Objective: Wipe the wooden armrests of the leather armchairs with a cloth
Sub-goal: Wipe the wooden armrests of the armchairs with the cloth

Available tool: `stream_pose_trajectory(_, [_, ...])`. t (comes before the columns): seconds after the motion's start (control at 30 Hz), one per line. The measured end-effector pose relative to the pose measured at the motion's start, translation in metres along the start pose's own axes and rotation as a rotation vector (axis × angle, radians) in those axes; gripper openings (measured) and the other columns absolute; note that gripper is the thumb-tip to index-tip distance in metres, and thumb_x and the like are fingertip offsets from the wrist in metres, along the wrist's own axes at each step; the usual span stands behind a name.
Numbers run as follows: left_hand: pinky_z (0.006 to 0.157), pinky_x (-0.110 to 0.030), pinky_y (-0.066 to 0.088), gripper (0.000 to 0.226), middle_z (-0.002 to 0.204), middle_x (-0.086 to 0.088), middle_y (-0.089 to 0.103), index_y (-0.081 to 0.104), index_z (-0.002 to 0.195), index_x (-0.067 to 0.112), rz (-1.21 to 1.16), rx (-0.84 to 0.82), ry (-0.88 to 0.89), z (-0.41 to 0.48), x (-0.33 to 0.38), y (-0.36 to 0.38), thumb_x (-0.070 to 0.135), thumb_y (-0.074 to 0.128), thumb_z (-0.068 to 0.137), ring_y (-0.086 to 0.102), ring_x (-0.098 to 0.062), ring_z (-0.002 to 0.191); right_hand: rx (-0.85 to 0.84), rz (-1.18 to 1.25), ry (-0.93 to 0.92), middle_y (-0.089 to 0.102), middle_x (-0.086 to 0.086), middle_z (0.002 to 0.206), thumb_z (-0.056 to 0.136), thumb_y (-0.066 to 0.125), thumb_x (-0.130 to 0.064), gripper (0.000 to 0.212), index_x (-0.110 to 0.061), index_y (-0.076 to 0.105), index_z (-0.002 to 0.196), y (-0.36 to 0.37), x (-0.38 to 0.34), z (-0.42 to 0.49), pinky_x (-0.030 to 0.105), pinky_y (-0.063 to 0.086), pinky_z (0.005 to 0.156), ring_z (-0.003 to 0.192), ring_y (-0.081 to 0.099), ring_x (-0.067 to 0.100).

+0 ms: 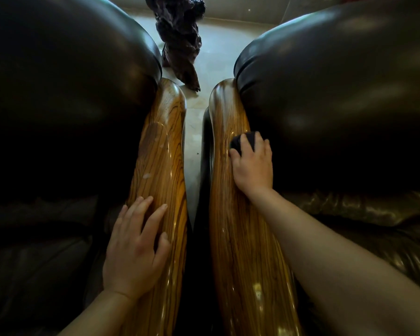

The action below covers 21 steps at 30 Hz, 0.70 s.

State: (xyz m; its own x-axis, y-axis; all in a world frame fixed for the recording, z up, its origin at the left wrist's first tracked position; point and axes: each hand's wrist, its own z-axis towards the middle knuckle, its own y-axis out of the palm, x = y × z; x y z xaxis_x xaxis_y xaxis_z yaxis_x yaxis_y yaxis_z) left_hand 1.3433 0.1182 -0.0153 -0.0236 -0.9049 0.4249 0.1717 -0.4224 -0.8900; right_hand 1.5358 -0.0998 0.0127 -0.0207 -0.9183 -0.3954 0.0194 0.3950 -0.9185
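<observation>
Two dark leather armchairs stand side by side, the left armchair (pixel 66 98) and the right armchair (pixel 337 93). Between them run two glossy striped wooden armrests. My right hand (pixel 252 166) presses a small dark cloth (pixel 244 141) onto the right armrest (pixel 230 214), about halfway along it, beside the leather back. My left hand (pixel 136 246) lies flat with fingers spread on the near part of the left armrest (pixel 163 146) and holds nothing. A few pale spots show on the left armrest farther up.
A narrow strip of pale tiled floor (pixel 192 132) separates the two armrests. A dark gnarled wooden sculpture (pixel 177 37) stands on the floor beyond the chairs, in the middle at the top.
</observation>
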Motion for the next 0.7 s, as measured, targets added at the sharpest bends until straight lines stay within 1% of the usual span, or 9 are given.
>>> stream_pose_trajectory(0.07, [0.119, -0.051, 0.021, 0.052, 0.150, -0.007, 0.039, 0.044, 0.141, 0.023, 0.004, -0.003, -0.002, 0.001, 0.000, -0.001, 0.038, 0.040, 0.091, 0.027, -0.023, 0.145, 0.042, -0.041, -0.144, 0.028, 0.008, 0.163, 0.103, 0.042, -0.040, 0.049, -0.023, 0.043, 0.149, 0.000, -0.002, -0.003, 0.049, 0.017, 0.124, 0.152, 0.015, 0.030])
stream_pose_trajectory(0.17, [0.117, -0.053, 0.023, 0.052, 0.149, -0.007, 0.038, 0.044, 0.140, 0.023, -0.005, -0.010, -0.015, 0.000, 0.003, -0.004, 0.038, 0.040, 0.091, 0.027, -0.023, 0.144, 0.015, -0.043, -0.491, 0.043, 0.004, 0.154, 0.100, 0.051, -0.032, 0.038, -0.025, 0.056, 0.137, -0.002, 0.014, -0.052, 0.051, 0.028, 0.119, 0.149, 0.027, 0.027])
stream_pose_trajectory(0.27, [0.119, -0.051, 0.021, 0.052, 0.149, -0.007, 0.040, 0.046, 0.139, 0.022, -0.006, -0.028, -0.011, 0.001, 0.004, -0.006, 0.037, 0.040, 0.090, 0.030, -0.024, 0.144, -0.086, -0.058, -0.762, 0.046, -0.002, 0.151, 0.100, 0.053, -0.036, 0.032, -0.029, 0.060, 0.131, -0.002, 0.043, -0.092, 0.051, 0.034, 0.115, 0.150, 0.026, 0.022])
stream_pose_trajectory(0.37, [0.121, -0.047, 0.017, 0.052, 0.148, -0.008, 0.041, 0.047, 0.138, 0.021, -0.006, -0.034, -0.009, 0.000, 0.003, -0.007, 0.036, 0.040, 0.090, 0.032, -0.025, 0.143, -0.163, -0.108, -0.914, 0.043, -0.004, 0.153, 0.101, 0.051, -0.042, 0.032, -0.034, 0.059, 0.131, -0.003, 0.050, -0.090, 0.052, 0.029, 0.118, 0.151, 0.023, 0.021])
stream_pose_trajectory(0.43, [0.121, -0.047, 0.017, 0.052, 0.148, -0.008, 0.042, 0.048, 0.138, 0.021, -0.011, -0.033, -0.012, 0.001, 0.004, -0.007, 0.035, 0.041, 0.089, 0.032, -0.025, 0.143, -0.154, -0.144, -0.879, 0.044, -0.002, 0.153, 0.099, 0.050, -0.045, 0.034, -0.034, 0.060, 0.130, -0.005, 0.038, -0.062, 0.053, 0.023, 0.120, 0.151, 0.023, 0.023])
stream_pose_trajectory(0.5, [0.120, -0.048, 0.018, 0.052, 0.148, -0.008, 0.042, 0.049, 0.138, 0.020, -0.017, -0.024, -0.013, 0.001, 0.005, -0.007, 0.035, 0.041, 0.089, 0.031, -0.024, 0.143, -0.112, -0.147, -0.708, 0.043, 0.001, 0.154, 0.097, 0.052, -0.044, 0.037, -0.031, 0.062, 0.129, -0.007, 0.015, -0.028, 0.053, 0.023, 0.120, 0.150, 0.025, 0.026])
stream_pose_trajectory(0.57, [0.118, -0.050, 0.021, 0.051, 0.147, -0.009, 0.043, 0.050, 0.137, 0.020, -0.014, -0.016, -0.006, 0.002, 0.006, -0.008, 0.035, 0.042, 0.089, 0.031, -0.024, 0.142, -0.078, -0.103, -0.521, 0.040, 0.004, 0.154, 0.095, 0.059, -0.039, 0.037, -0.026, 0.065, 0.128, -0.012, -0.006, 0.003, 0.049, 0.027, 0.119, 0.146, 0.030, 0.028])
stream_pose_trajectory(0.63, [0.116, -0.052, 0.025, 0.051, 0.146, -0.010, 0.043, 0.050, 0.137, 0.019, -0.007, -0.005, -0.001, 0.002, 0.006, -0.008, 0.035, 0.042, 0.088, 0.030, -0.024, 0.141, -0.044, -0.027, -0.426, 0.044, 0.006, 0.145, 0.094, 0.063, -0.032, 0.031, -0.021, 0.068, 0.123, -0.018, -0.018, 0.022, 0.042, 0.038, 0.112, 0.132, 0.043, 0.026])
stream_pose_trajectory(0.7, [0.115, -0.053, 0.025, 0.052, 0.146, -0.010, 0.044, 0.050, 0.137, 0.019, -0.012, -0.009, -0.001, 0.002, 0.005, -0.008, 0.035, 0.043, 0.088, 0.031, -0.024, 0.141, -0.042, 0.197, -0.345, 0.054, 0.000, 0.126, 0.095, 0.062, -0.031, 0.025, -0.023, 0.071, 0.117, -0.033, -0.018, 0.032, 0.032, 0.049, 0.094, 0.109, 0.057, 0.016])
